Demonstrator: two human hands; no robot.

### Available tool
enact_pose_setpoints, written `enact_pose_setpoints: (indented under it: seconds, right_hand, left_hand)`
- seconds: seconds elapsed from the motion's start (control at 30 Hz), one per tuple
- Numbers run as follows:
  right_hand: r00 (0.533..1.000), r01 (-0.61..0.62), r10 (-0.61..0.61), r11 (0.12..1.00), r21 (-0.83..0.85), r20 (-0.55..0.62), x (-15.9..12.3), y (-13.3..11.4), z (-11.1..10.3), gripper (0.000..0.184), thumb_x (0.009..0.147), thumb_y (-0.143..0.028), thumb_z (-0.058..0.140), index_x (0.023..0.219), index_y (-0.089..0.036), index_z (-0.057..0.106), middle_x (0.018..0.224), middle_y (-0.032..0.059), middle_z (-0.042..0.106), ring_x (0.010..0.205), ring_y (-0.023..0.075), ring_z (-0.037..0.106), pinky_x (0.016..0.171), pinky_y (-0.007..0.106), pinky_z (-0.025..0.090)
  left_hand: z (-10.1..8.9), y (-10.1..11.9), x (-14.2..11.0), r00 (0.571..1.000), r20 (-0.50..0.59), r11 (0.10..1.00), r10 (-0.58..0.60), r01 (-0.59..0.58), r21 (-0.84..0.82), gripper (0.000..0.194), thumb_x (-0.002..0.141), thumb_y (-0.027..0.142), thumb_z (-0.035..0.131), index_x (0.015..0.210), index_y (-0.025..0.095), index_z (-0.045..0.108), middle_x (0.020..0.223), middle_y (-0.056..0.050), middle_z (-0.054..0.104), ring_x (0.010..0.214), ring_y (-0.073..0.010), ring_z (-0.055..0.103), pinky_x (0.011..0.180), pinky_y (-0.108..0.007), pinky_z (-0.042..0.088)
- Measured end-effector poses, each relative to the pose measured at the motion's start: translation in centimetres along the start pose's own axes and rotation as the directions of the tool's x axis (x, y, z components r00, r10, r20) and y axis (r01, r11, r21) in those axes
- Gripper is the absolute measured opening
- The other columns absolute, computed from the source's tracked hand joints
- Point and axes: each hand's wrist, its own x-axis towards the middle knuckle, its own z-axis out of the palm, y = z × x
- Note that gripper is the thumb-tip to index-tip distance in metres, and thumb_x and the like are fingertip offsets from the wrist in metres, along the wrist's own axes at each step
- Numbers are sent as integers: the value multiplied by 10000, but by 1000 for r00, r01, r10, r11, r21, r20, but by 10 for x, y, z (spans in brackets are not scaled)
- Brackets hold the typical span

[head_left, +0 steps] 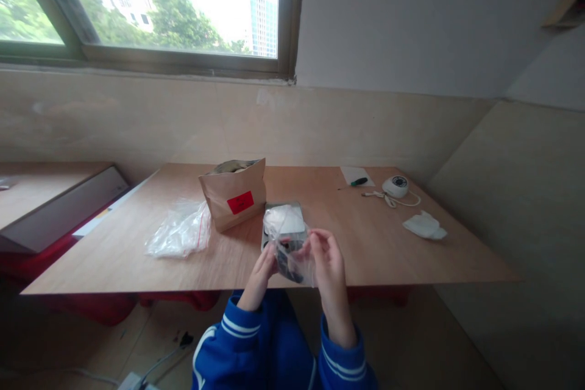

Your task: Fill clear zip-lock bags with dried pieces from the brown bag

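Observation:
Between my hands, over the table's front edge, is a clear plastic bag (307, 267) with a dark, rounded object (289, 263) inside; its kind I cannot make out. My left hand (265, 263) grips the bag and the dark object from the left. The fingers of my right hand (326, 254) pinch the bag's upper right side. Just behind my hands, a grey tray-like box (265, 239) lies on the table, partly hidden, with a crumpled white wrapping (283, 218) on it.
A brown paper bag (233, 198) with a red label stands behind left, beside flattened clear plastic bags (180, 230). On the right lie a screwdriver (359, 181) on white paper, a white dome camera (395, 186) with its cable, and a crumpled white sheet (425, 225).

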Motion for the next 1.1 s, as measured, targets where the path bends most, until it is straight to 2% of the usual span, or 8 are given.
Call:
enact_pose_setpoints:
  seconds: [0.13, 0.33, 0.5, 0.6, 0.7, 0.8, 0.9, 1.1]
  right_hand:
    - [975, 219, -217, 932, -288, 40, -2, -5, -1, 299, 804, -341, 656, 1059, -204, 579, 978, 61, 608, 861, 180, 600, 757, 314, 516]
    - [903, 430, -400, 833, -347, 158, -9, -19, 3, 141, 885, -227, 544, 995, -212, 631, 983, 60, 582, 830, 153, 577, 752, 284, 517]
    - [932, 361, -327, 872, -330, 155, -5, -9, 2, 186, 908, -219, 486, 966, -195, 662, 958, 77, 653, 910, 188, 634, 785, 306, 541]
    - [959, 282, -265, 897, -340, 96, 0, 2, -1, 193, 889, -247, 503, 930, -185, 681, 944, 84, 685, 836, 195, 668, 707, 293, 562]
    - [976, 208, -170, 911, -356, 134, 4, 9, -2, 198, 867, -300, 544, 935, -188, 693, 937, 82, 709, 787, 203, 686, 671, 293, 570]
    - [964, 201, -114, 904, -376, 242, 5, 13, 1, 236, 830, -349, 611, 999, -205, 692, 1023, 85, 703, 906, 237, 679, 771, 331, 564]
    - [938, 201, -80, 917, -343, 338, 5, 18, 6, 364, 788, -368, 669, 1114, -209, 643, 1101, 90, 675, 985, 251, 658, 849, 361, 542]
    - [944, 167, -72, 945, -279, 323, 6, 29, 12, 366, 774, -375, 688, 1092, -199, 646, 1094, 94, 665, 980, 237, 651, 863, 365, 537]
  left_hand:
    - [-10, 4, -1, 964, -205, 984, 169, -153, 93, 522, 667, 606, 681, 948, 166, 671, 949, -61, 684, 942, -210, 615, 805, -280, 500]
    - [-16, 0, 2, 946, -184, 949, 267, -225, 220, 409, 795, 536, 590, 991, 181, 643, 871, -24, 650, 815, -145, 602, 712, -227, 492]
    - [-16, 2, -1, 943, -178, 943, 282, -238, 234, 433, 802, 538, 581, 1039, 177, 605, 842, -23, 627, 724, -130, 584, 603, -213, 485]
    - [-16, 4, -2, 946, -102, 933, 309, -281, 224, 404, 814, 488, 596, 1076, 181, 585, 914, -40, 638, 820, -154, 607, 711, -248, 509]
    - [-18, 4, -1, 942, -56, 925, 331, -312, 219, 392, 829, 437, 601, 1134, 193, 563, 1050, -67, 640, 953, -184, 610, 826, -289, 499]
    - [-20, 1, 1, 934, -69, 914, 350, -324, 243, 400, 822, 429, 612, 1147, 201, 562, 1134, -79, 622, 1020, -209, 601, 867, -314, 487]
    - [-24, -1, 2, 918, -104, 899, 382, -343, 274, 410, 780, 442, 656, 1097, 192, 585, 1063, -69, 639, 962, -210, 614, 844, -317, 492]
    - [-27, 2, 2, 940, -96, 919, 328, -293, 263, 403, 772, 422, 669, 1082, 180, 584, 1015, -70, 655, 899, -201, 621, 747, -291, 510]
